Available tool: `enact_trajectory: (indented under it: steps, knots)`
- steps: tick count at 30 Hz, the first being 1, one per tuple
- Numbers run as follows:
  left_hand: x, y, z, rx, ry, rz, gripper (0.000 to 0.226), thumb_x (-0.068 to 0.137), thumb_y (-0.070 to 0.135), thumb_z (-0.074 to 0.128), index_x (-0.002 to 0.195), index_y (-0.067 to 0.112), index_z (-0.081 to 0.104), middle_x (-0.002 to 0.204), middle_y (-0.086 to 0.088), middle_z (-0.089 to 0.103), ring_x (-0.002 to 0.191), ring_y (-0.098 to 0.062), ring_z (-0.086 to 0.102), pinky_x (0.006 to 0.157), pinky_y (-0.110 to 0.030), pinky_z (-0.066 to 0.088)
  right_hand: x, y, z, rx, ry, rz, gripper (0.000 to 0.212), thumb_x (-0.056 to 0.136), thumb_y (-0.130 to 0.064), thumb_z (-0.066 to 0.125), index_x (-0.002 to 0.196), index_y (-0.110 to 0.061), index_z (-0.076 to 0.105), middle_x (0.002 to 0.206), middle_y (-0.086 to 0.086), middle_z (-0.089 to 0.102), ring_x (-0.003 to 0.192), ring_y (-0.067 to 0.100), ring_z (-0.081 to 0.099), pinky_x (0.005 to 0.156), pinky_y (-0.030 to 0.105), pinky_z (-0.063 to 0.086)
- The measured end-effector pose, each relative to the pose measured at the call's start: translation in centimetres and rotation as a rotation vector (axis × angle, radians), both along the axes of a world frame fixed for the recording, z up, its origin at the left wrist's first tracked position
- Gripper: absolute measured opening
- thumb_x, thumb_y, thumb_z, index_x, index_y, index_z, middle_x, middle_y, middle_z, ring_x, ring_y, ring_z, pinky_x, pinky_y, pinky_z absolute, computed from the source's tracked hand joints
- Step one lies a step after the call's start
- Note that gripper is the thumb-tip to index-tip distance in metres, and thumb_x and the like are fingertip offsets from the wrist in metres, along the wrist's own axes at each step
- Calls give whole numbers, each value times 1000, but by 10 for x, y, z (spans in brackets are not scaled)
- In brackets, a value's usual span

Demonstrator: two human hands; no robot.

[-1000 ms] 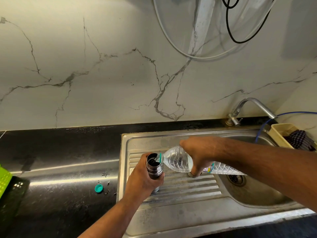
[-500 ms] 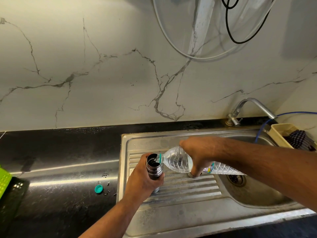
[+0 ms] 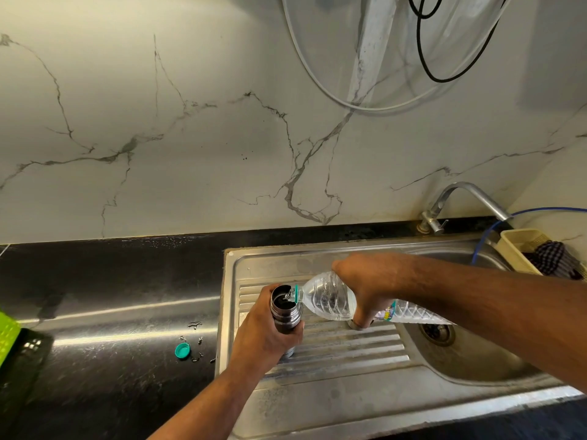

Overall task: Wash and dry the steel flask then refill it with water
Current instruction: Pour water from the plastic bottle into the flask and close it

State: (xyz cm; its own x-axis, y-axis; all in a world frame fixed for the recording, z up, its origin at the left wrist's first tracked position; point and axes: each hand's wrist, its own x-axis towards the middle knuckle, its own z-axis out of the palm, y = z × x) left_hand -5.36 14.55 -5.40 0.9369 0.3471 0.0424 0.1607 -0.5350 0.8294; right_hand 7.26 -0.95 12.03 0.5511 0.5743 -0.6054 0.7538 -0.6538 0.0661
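The steel flask point(image 3: 286, 311) stands upright and uncapped on the ribbed drainboard of the sink point(image 3: 349, 369). My left hand point(image 3: 265, 335) grips its body from the left. My right hand point(image 3: 370, 285) holds a clear plastic water bottle point(image 3: 327, 298) tipped almost level, its teal-ringed neck at the flask's mouth, and water runs from it into the flask. The lower part of the flask is hidden behind my left hand.
A teal bottle cap point(image 3: 182, 350) lies on the black counter point(image 3: 104, 312) left of the sink, among small dark bits. A tap point(image 3: 460, 198) stands at the back right. A yellow basket point(image 3: 524, 249) holds a checked cloth. A green object point(image 3: 8, 335) sits at the far left.
Both hands, the flask and the bottle stay in nearly the same place while water keeps running into the flask. The view has shifted slightly.
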Motion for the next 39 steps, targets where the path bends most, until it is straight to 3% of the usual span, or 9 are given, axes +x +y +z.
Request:
enact_trajectory:
  steps: [3,17,21,23,27,33,39]
  knots:
    - [0,0,0,1,-3,5,82,68,39,90,129,51,37,117,23,60,103,-4,63,87,-20,56,0,0,1,-2,2,-4,85,77,-33,87,145,-15,40,128,6,58,99,16,51,76,25,45]
    - [1,0,-2,5,2,-6,84,69,38,90,133,47,37,122,21,59,105,-5,61,87,-15,52,1,0,-2,-6,0,-3,85,77,-32,87,145,-15,39,129,7,58,99,16,50,77,26,46]
    - [1,0,-3,3,5,-4,83,69,38,90,133,46,38,122,21,60,106,-6,63,86,-16,52,4,-6,-7,52,18,-28,84,75,-33,89,142,-17,40,120,3,57,99,15,55,69,22,45]
    - [1,0,-3,-2,-1,-8,83,69,38,90,131,51,36,118,25,59,104,-4,62,84,-12,49,4,-11,-13,97,26,-48,87,74,-33,89,143,-19,39,123,3,58,102,17,58,70,23,47]
    - [0,1,-4,-8,-12,-10,84,70,39,90,129,55,33,115,32,54,104,2,59,86,-9,45,1,-22,-29,268,83,-158,93,73,-34,90,147,-24,35,137,2,55,111,17,58,86,29,56]
    - [0,6,1,-12,-23,-26,80,69,40,91,126,52,37,113,40,51,108,2,57,90,-13,45,-9,-44,-47,563,153,-328,95,66,-49,92,143,-36,37,136,-8,55,113,16,58,88,33,61]
    - [-7,17,2,-41,-18,-81,91,65,44,93,137,46,36,129,37,49,119,16,47,100,-2,32,-41,-56,-52,819,202,-358,89,61,-61,91,134,-44,44,124,-28,57,114,4,58,93,20,51]
